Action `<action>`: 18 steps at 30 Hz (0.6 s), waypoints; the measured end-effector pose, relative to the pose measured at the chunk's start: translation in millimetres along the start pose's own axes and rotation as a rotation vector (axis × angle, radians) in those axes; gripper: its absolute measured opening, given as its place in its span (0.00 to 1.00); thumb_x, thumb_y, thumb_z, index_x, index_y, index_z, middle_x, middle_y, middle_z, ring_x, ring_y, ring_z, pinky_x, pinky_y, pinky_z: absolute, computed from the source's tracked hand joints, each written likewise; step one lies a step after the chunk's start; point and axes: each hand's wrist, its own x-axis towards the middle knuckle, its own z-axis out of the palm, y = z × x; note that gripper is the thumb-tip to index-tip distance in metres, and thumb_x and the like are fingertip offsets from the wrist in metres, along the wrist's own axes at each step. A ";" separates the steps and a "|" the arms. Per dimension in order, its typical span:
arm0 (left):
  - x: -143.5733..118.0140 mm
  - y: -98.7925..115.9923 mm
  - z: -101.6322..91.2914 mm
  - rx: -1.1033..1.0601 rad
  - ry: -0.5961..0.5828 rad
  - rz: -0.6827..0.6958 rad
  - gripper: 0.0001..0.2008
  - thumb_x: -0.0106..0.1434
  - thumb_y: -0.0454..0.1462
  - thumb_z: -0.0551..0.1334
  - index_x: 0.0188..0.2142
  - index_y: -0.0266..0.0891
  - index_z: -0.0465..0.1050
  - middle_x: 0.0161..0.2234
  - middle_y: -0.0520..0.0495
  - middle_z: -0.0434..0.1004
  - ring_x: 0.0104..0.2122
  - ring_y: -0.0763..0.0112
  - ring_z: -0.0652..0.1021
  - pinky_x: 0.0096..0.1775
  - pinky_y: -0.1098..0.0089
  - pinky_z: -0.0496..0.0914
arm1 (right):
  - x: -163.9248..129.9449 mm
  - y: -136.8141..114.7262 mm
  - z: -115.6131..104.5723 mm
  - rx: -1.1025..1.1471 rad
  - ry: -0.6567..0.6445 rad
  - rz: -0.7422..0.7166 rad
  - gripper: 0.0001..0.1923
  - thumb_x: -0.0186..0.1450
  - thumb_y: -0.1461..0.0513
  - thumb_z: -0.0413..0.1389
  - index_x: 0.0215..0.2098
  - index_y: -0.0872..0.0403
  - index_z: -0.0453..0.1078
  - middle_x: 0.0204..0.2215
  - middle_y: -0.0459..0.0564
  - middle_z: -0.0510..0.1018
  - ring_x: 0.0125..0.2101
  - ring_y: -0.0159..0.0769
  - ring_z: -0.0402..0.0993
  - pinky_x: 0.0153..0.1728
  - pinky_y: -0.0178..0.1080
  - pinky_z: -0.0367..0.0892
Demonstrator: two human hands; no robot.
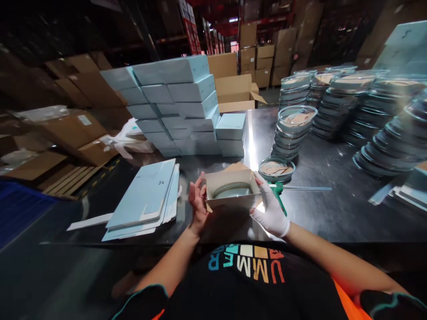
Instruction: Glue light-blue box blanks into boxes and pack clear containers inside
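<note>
Fingers of left hand [198,202] and gloved right hand [271,209] clamp an open box [231,192] between them — round dish [276,168] just beyond the right fingertips.

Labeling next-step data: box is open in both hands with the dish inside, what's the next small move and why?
Probably fold the loose flap down over the open box. The round dish already sits inside, the left hand and the gloved right hand grip opposite sides, and the closed boxes stacked behind suggest closing comes next.
</note>
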 end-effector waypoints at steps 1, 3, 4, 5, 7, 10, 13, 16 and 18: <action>-2.8 -0.5 2.8 -0.018 0.004 -0.002 0.60 0.61 0.59 0.76 0.79 0.64 0.38 0.77 0.34 0.59 0.69 0.47 0.75 0.65 0.48 0.74 | -1.1 0.3 -0.2 0.000 0.002 -0.005 0.47 0.72 0.40 0.63 0.82 0.43 0.54 0.81 0.59 0.58 0.79 0.58 0.55 0.78 0.65 0.54; -6.6 -2.3 4.2 0.030 0.018 -0.036 0.56 0.58 0.60 0.77 0.78 0.63 0.49 0.74 0.36 0.65 0.70 0.45 0.74 0.65 0.47 0.74 | -1.6 0.4 -0.4 0.019 0.029 -0.014 0.47 0.71 0.40 0.64 0.81 0.43 0.56 0.80 0.60 0.59 0.79 0.60 0.55 0.78 0.66 0.54; -7.3 -3.0 3.5 0.079 0.023 -0.054 0.51 0.57 0.61 0.77 0.74 0.58 0.60 0.70 0.36 0.71 0.69 0.43 0.74 0.66 0.46 0.73 | -0.9 0.1 -0.1 0.027 0.036 -0.017 0.47 0.71 0.40 0.64 0.81 0.44 0.58 0.80 0.61 0.59 0.79 0.62 0.56 0.78 0.66 0.55; -7.1 -3.2 2.5 0.123 0.017 -0.061 0.44 0.56 0.62 0.77 0.67 0.52 0.72 0.65 0.36 0.76 0.67 0.41 0.75 0.66 0.44 0.72 | 0.4 -0.2 0.6 0.035 0.029 -0.014 0.45 0.70 0.40 0.64 0.79 0.44 0.61 0.80 0.61 0.60 0.78 0.64 0.57 0.77 0.67 0.57; -5.1 -1.0 1.4 0.151 -0.024 -0.050 0.30 0.59 0.62 0.75 0.49 0.44 0.83 0.54 0.38 0.82 0.64 0.41 0.76 0.66 0.44 0.72 | 5.0 -1.1 4.4 0.063 -0.004 0.016 0.37 0.70 0.37 0.64 0.70 0.44 0.73 0.78 0.58 0.64 0.77 0.65 0.61 0.76 0.66 0.60; -2.8 6.0 4.1 0.060 -0.076 -0.064 0.27 0.67 0.63 0.68 0.40 0.42 0.84 0.48 0.38 0.82 0.59 0.45 0.80 0.63 0.49 0.74 | 13.1 -1.0 16.8 0.115 0.095 0.105 0.28 0.72 0.36 0.59 0.51 0.46 0.82 0.69 0.57 0.76 0.70 0.63 0.72 0.71 0.64 0.68; -8.1 6.9 5.7 -0.015 0.010 -0.137 0.33 0.66 0.65 0.66 0.57 0.44 0.78 0.55 0.37 0.79 0.55 0.48 0.81 0.58 0.51 0.77 | 18.3 0.1 32.1 0.114 0.276 0.186 0.23 0.75 0.43 0.58 0.57 0.47 0.75 0.61 0.61 0.80 0.60 0.57 0.81 0.65 0.61 0.75; -17.8 -3.5 -1.6 0.057 -0.025 -0.118 0.40 0.60 0.66 0.71 0.61 0.47 0.73 0.57 0.37 0.77 0.61 0.43 0.78 0.63 0.47 0.73 | 22.0 -0.2 35.3 0.084 0.307 0.221 0.27 0.75 0.49 0.56 0.69 0.45 0.64 0.61 0.59 0.80 0.58 0.54 0.82 0.62 0.59 0.78; -21.3 -11.9 -9.6 0.158 -0.118 -0.090 0.37 0.56 0.66 0.74 0.54 0.45 0.76 0.50 0.39 0.78 0.60 0.42 0.77 0.67 0.44 0.68 | 25.9 0.8 24.0 0.039 0.259 0.222 0.28 0.75 0.49 0.54 0.70 0.45 0.63 0.63 0.59 0.79 0.59 0.52 0.81 0.62 0.57 0.78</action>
